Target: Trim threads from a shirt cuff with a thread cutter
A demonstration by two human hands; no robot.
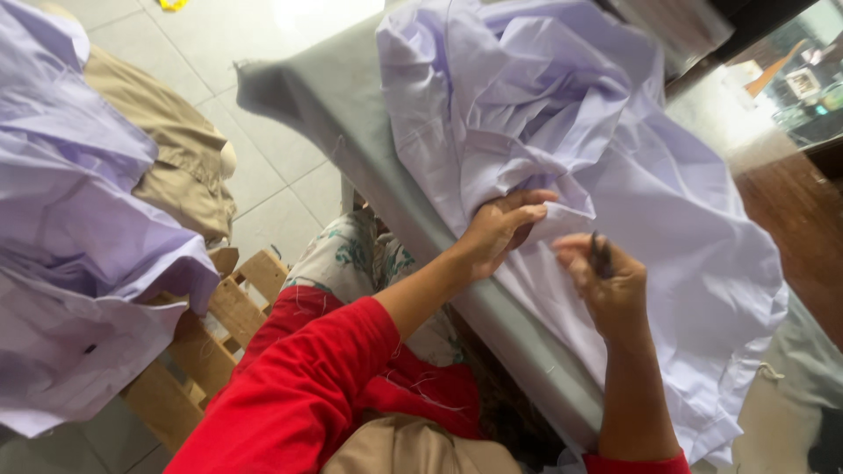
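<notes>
Two hands work a lilac garment point(615, 167) spread on a grey-covered tabletop point(351, 114). Far left of both hands: more lilac cloth point(70, 228) piled w/ a tan garment point(176, 158) over a wooden slatted frame point(219, 325). Left hand point(500, 228), red sleeve point(299, 386) behind it, closed on a bunched fold of the lilac garment. Just right, nearly touching, right hand point(606, 281) pinches a small dark tool point(600, 256), fingers narrow; can't tell what kind. Garment lies under and beyond both hands.

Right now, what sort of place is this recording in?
Probably a small sewing or tailoring workroom: a lilac garment spread on a grey padded table, more garments piled on a wooden rack, and a tiled floor.
</notes>
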